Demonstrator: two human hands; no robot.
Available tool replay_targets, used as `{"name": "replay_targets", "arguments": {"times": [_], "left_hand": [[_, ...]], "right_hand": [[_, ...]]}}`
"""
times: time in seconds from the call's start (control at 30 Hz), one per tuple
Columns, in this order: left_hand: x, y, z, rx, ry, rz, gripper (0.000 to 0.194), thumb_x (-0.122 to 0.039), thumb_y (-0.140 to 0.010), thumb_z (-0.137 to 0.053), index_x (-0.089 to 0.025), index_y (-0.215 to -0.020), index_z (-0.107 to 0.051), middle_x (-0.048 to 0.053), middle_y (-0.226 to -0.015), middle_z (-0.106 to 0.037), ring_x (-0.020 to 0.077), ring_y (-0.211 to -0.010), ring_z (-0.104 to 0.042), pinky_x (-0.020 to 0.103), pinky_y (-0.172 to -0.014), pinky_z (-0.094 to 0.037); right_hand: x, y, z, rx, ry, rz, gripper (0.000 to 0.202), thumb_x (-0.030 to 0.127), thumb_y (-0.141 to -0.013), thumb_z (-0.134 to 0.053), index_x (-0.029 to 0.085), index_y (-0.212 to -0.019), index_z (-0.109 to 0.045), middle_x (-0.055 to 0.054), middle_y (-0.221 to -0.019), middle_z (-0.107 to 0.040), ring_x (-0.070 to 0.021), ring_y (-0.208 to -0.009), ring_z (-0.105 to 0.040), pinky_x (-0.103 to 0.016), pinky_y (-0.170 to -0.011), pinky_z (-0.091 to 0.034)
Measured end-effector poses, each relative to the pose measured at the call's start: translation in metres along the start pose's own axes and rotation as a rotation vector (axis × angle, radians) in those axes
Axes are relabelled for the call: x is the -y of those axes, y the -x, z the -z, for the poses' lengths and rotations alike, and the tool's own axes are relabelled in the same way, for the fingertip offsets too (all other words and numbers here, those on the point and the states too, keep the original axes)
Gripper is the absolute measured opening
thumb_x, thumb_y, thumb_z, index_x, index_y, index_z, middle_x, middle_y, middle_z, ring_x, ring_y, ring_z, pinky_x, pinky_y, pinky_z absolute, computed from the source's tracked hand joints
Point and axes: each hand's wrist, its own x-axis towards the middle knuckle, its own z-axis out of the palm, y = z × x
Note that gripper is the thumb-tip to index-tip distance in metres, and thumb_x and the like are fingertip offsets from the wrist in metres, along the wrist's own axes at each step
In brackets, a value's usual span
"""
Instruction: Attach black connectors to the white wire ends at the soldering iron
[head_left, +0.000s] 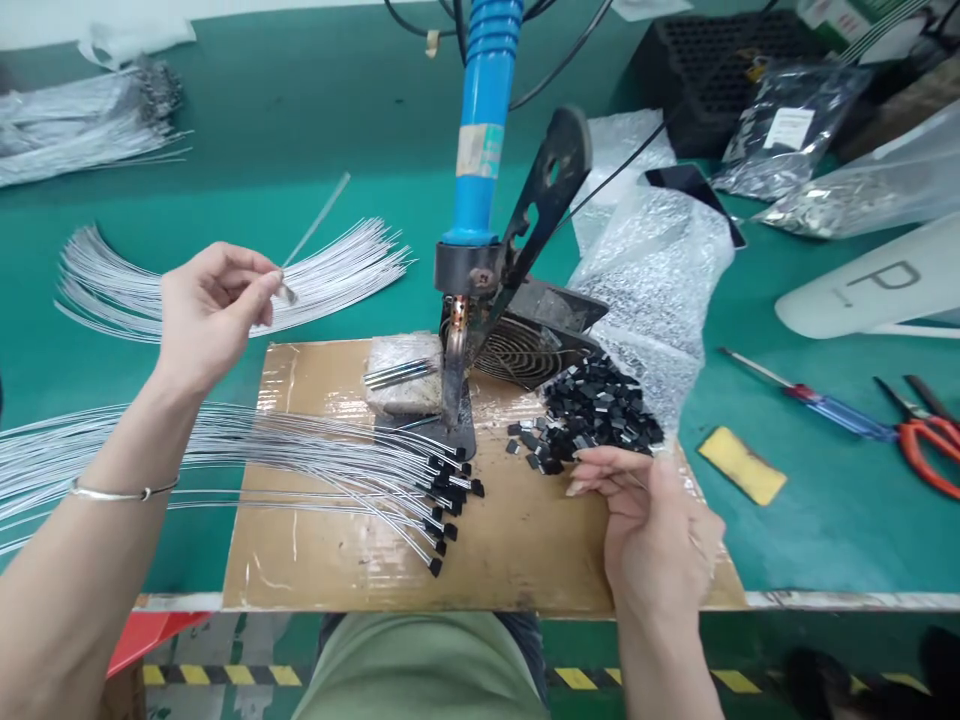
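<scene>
Pinched between the thumb and fingers of my left hand is a thin pale strand, slanting up to the right and slightly blurred. Behind that hand lies a fanned bundle of white wires. My right hand is at the near edge of a heap of small black caps, its fingers loosely bent and apart, with nothing visible in them. Wires with black ends lie across the cardboard, below a blue-handled soldering iron held tip-down in a stand.
A pale block with metal rods sits beside the iron's tip. To the right are bubble wrap, a yellow sponge, a screwdriver, red-handled pliers and a white cup. Another wire bundle lies back left.
</scene>
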Motion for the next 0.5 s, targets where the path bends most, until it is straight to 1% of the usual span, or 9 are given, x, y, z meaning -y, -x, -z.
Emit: {"name": "replay_targets", "arguments": {"times": [0.07, 0.1, 0.17, 0.2, 0.27, 0.33, 0.4, 0.43, 0.5], "left_hand": [[-0.016, 0.012, 0.009, -0.043, 0.018, -0.033, 0.007, -0.016, -0.091, -0.080, -0.019, -0.097, -0.078, -0.009, -0.067, -0.072, 0.0053, -0.053, -0.051, 0.024, -0.054, -0.042], [-0.023, 0.018, 0.013, -0.077, 0.013, -0.054, 0.005, -0.017, -0.091, -0.081, -0.019, -0.095, -0.079, -0.008, -0.068, -0.072, 0.0052, -0.054, -0.049, 0.024, -0.053, -0.039], [-0.033, 0.026, 0.021, -0.119, -0.072, -0.087, 0.004, -0.021, -0.090, -0.083, -0.018, -0.091, -0.081, -0.006, -0.073, -0.074, 0.0061, -0.057, -0.051, 0.025, -0.055, -0.038], [-0.033, 0.027, 0.023, -0.119, -0.142, -0.094, 0.007, -0.024, -0.091, -0.083, -0.018, -0.091, -0.081, -0.005, -0.076, -0.075, 0.0070, -0.061, -0.053, 0.025, -0.058, -0.040], [-0.023, 0.024, 0.022, -0.078, -0.315, -0.106, 0.013, -0.031, -0.094, -0.079, -0.018, -0.092, -0.081, -0.005, -0.083, -0.077, 0.0090, -0.068, -0.060, 0.025, -0.067, -0.046], [-0.003, 0.014, 0.013, -0.045, -0.393, -0.092, 0.014, -0.031, -0.094, -0.076, -0.019, -0.095, -0.082, -0.005, -0.087, -0.077, 0.0121, -0.083, -0.065, 0.026, -0.083, -0.049], [0.020, 0.002, 0.000, -0.009, -0.436, -0.083, 0.010, -0.029, -0.092, -0.077, -0.019, -0.091, -0.081, -0.004, -0.089, -0.078, 0.0158, -0.095, -0.064, 0.030, -0.097, -0.047], [0.030, -0.004, -0.006, 0.010, -0.451, -0.080, 0.007, -0.026, -0.090, -0.078, -0.019, -0.088, -0.081, -0.003, -0.090, -0.077, 0.0174, -0.098, -0.062, 0.033, -0.102, -0.045], [0.042, -0.013, -0.018, 0.071, -0.462, -0.075, 0.005, -0.022, -0.088, -0.080, -0.020, -0.083, -0.080, -0.001, -0.091, -0.076, 0.0193, -0.099, -0.060, 0.035, -0.106, -0.041]], "right_hand": [[0.001, 0.001, 0.000, 0.000, 0.000, 0.001, 0.050, 0.056, -0.099, -0.067, 0.015, -0.076, -0.081, -0.010, -0.071, -0.079, -0.0187, -0.055, -0.069, -0.033, -0.055, -0.056], [0.001, 0.001, 0.000, 0.001, 0.001, 0.002, 0.050, 0.057, -0.099, -0.067, 0.015, -0.076, -0.081, -0.010, -0.072, -0.079, -0.0188, -0.056, -0.069, -0.033, -0.056, -0.056], [0.001, 0.001, 0.000, 0.007, 0.008, 0.001, 0.050, 0.057, -0.098, -0.067, 0.015, -0.076, -0.081, -0.010, -0.073, -0.079, -0.0191, -0.056, -0.069, -0.033, -0.056, -0.056], [0.001, 0.001, 0.000, 0.010, 0.014, 0.000, 0.050, 0.057, -0.099, -0.067, 0.015, -0.077, -0.081, -0.010, -0.073, -0.079, -0.0191, -0.057, -0.069, -0.034, -0.056, -0.056], [0.000, 0.002, 0.000, 0.017, 0.021, -0.003, 0.050, 0.057, -0.100, -0.066, 0.015, -0.078, -0.082, -0.009, -0.072, -0.079, -0.0185, -0.057, -0.069, -0.033, -0.057, -0.056], [-0.001, 0.002, 0.000, 0.023, 0.022, -0.002, 0.049, 0.056, -0.101, -0.065, 0.015, -0.079, -0.082, -0.008, -0.071, -0.079, -0.0173, -0.057, -0.069, -0.031, -0.058, -0.055], [-0.002, 0.003, 0.000, 0.029, 0.019, -0.003, 0.049, 0.056, -0.101, -0.065, 0.015, -0.080, -0.082, -0.008, -0.071, -0.079, -0.0169, -0.059, -0.069, -0.030, -0.058, -0.055], [-0.003, 0.003, 0.000, 0.032, 0.018, -0.003, 0.049, 0.055, -0.101, -0.065, 0.015, -0.080, -0.082, -0.008, -0.071, -0.079, -0.0170, -0.059, -0.069, -0.030, -0.058, -0.055], [-0.004, 0.004, 0.001, 0.033, 0.019, 0.001, 0.050, 0.056, -0.101, -0.065, 0.014, -0.079, -0.082, -0.008, -0.071, -0.079, -0.0172, -0.058, -0.069, -0.031, -0.058, -0.055]]}}
